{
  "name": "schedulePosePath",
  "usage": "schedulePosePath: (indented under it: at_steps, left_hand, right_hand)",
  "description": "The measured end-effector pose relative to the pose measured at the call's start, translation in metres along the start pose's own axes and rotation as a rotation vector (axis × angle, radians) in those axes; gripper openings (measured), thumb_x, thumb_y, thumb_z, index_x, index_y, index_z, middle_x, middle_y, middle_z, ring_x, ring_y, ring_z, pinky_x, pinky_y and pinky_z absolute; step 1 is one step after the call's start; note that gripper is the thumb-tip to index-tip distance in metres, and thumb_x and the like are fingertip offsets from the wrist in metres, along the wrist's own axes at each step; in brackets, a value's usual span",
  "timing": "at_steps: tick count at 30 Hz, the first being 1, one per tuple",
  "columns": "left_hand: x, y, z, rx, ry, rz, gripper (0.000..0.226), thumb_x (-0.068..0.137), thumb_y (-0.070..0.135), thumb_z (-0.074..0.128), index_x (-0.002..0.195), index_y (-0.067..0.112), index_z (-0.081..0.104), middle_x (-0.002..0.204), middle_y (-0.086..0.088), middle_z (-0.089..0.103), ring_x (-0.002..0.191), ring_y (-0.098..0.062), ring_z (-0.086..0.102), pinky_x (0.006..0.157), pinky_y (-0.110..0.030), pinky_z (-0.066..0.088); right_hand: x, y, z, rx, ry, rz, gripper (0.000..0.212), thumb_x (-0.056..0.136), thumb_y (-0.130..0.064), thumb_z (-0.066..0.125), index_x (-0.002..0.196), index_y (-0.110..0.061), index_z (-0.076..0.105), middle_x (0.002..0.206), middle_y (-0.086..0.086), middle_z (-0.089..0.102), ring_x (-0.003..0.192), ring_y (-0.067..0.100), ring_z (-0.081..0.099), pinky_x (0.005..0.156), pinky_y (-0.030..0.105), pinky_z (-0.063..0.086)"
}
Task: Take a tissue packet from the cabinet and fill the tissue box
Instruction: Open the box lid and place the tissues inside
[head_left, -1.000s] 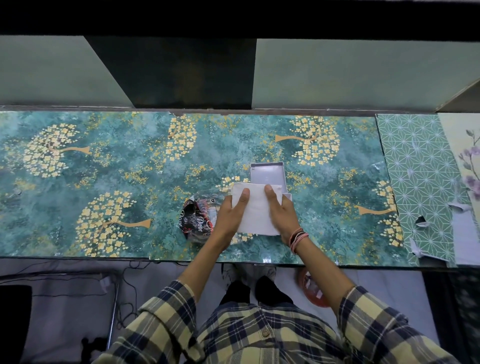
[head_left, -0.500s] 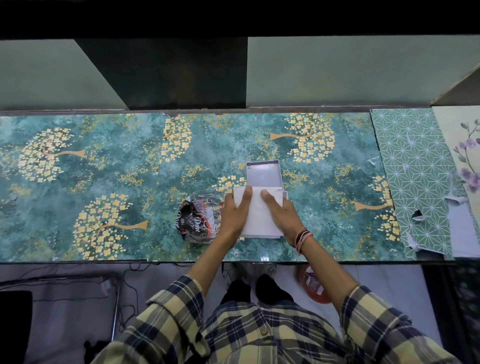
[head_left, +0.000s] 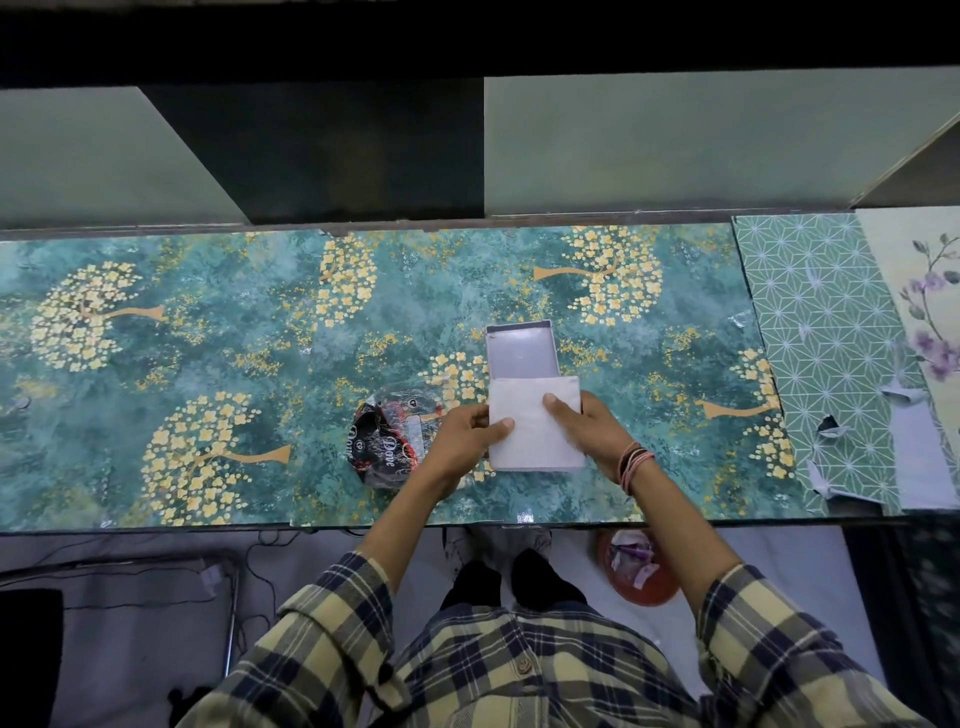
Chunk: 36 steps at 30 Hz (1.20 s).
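Note:
A white stack of tissues (head_left: 530, 431) lies flat near the table's front edge, held from both sides. My left hand (head_left: 467, 441) grips its left edge with the thumb on top. My right hand (head_left: 587, 428) holds its right side, thumb resting on the top sheet. The far edge of the stack overlaps the open grey tissue box (head_left: 521, 349), which stands just behind it with its inside showing. An emptied, crumpled black and clear tissue packet (head_left: 387, 441) lies on the table just left of my left hand.
The table (head_left: 156, 395) has a teal cover with yellow trees. Patterned paper sheets (head_left: 831, 353) and torn scraps lie at its right end. Open cabinet compartments (head_left: 332, 150) stand behind. An orange bin (head_left: 639, 571) sits on the floor below the front edge.
Both hands have slid back toward me along the tissue stack: fingers that lay flat on top now grip its side edges. The stack and box stay in place.

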<state>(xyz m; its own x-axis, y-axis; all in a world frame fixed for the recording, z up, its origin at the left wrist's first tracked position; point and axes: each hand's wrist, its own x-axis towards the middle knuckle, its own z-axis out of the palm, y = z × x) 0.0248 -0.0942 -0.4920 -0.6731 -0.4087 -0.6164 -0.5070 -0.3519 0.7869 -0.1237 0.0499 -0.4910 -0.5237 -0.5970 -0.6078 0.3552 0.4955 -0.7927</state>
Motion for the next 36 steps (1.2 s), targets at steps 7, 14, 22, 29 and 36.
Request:
schedulePosePath:
  at_steps: [7,14,22,29,36]
  left_hand:
    - [0.01,-0.004,0.003,0.061,0.025,-0.052,0.026,0.094,0.007,0.071,0.119,-0.001,0.069,0.113,-0.014,0.075,0.105,-0.033,0.072,0.085,-0.047,0.063]
    - [0.013,-0.005,0.011,0.16,0.102,-0.036,0.02,0.09,0.012,0.074,0.106,0.0,0.074,0.104,-0.015,0.078,0.095,-0.034,0.075,0.081,-0.056,0.063]
    - [0.009,-0.001,0.013,0.182,0.188,0.001,0.014,0.092,0.016,0.075,0.1,0.004,0.074,0.101,-0.013,0.077,0.093,-0.031,0.074,0.081,-0.052,0.063]
    - [0.006,0.003,0.014,0.248,0.242,0.065,0.006,0.093,0.016,0.073,0.095,0.012,0.069,0.09,0.001,0.07,0.083,-0.018,0.068,0.08,-0.043,0.061]
    - [0.004,0.001,0.018,0.271,0.285,0.081,0.03,0.093,0.02,0.074,0.117,0.002,0.067,0.102,-0.004,0.065,0.089,-0.02,0.063,0.064,-0.018,0.047]
  right_hand:
    - [0.002,-0.002,-0.011,-0.036,0.082,0.02,0.014,0.095,-0.004,0.065,0.107,-0.009,0.065,0.118,0.019,0.07,0.098,0.031,0.068,0.091,0.05,0.057]
    - [0.009,0.01,-0.007,-0.274,0.179,-0.052,0.028,0.094,-0.018,0.066,0.119,-0.005,0.068,0.115,0.013,0.072,0.101,0.032,0.069,0.089,0.05,0.058]
    - [0.015,0.019,-0.003,-0.358,0.166,-0.044,0.03,0.091,-0.034,0.061,0.117,-0.019,0.066,0.12,0.013,0.069,0.116,0.036,0.06,0.098,0.057,0.05]
    - [0.009,0.012,0.008,-0.459,0.207,-0.035,0.042,0.101,-0.028,0.055,0.138,-0.01,0.052,0.129,0.018,0.049,0.115,0.028,0.045,0.098,0.036,0.04]
    - [0.007,0.018,0.01,-0.447,0.222,-0.047,0.043,0.1,-0.03,0.056,0.137,-0.01,0.051,0.127,0.018,0.052,0.121,0.03,0.045,0.099,0.039,0.042]
